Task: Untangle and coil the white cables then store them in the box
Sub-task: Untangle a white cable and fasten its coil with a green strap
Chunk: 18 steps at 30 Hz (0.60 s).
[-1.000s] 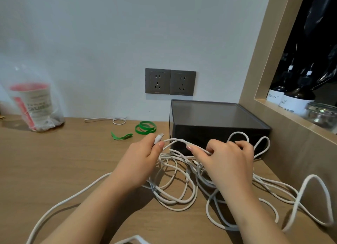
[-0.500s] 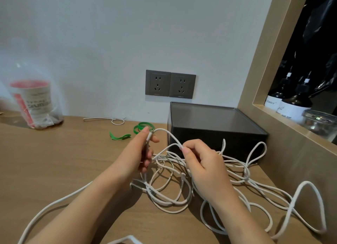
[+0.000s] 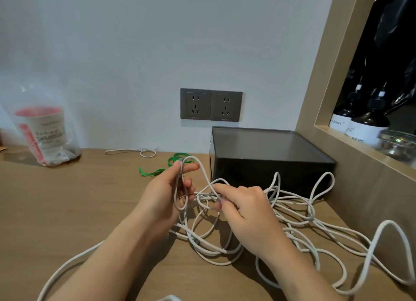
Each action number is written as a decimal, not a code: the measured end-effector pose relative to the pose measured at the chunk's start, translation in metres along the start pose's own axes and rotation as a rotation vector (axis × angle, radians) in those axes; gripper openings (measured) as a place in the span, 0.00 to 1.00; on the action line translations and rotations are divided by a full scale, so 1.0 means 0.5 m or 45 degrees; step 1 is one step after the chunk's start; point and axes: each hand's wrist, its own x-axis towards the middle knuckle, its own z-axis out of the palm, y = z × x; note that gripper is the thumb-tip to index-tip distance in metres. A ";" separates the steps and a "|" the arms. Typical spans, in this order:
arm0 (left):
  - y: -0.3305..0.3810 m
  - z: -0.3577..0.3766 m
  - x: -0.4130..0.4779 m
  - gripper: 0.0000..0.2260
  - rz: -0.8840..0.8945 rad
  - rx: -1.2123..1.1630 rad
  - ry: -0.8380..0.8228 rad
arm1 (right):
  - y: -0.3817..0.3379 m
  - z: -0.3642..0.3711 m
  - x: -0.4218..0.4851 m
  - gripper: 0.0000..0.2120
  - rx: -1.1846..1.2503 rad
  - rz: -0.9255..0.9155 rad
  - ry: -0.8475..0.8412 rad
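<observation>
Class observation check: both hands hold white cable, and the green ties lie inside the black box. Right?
No: the head view shows the green ties on the desk, left of the black box. Left hand and right hand do hold white cable.

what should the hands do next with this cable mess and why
Probably draw the strand that the right hand pinches up and out of the pile, toward the left hand, which grips a small folded loop of cable. The white cables lie crossed and tangled on the table before the box, so none can be coiled cleanly yet.
</observation>
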 end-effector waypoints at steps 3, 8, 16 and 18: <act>-0.002 -0.002 -0.001 0.21 -0.039 -0.012 -0.039 | 0.005 0.004 0.001 0.22 -0.060 -0.022 0.008; 0.002 -0.001 -0.012 0.24 -0.080 0.011 -0.121 | 0.000 -0.002 0.000 0.17 -0.208 -0.087 -0.128; -0.004 0.002 -0.012 0.11 0.047 0.108 -0.035 | 0.006 0.006 0.002 0.13 -0.325 -0.120 0.004; -0.003 -0.001 -0.007 0.11 0.063 -0.042 -0.042 | 0.012 0.012 0.002 0.08 -0.375 -0.139 0.198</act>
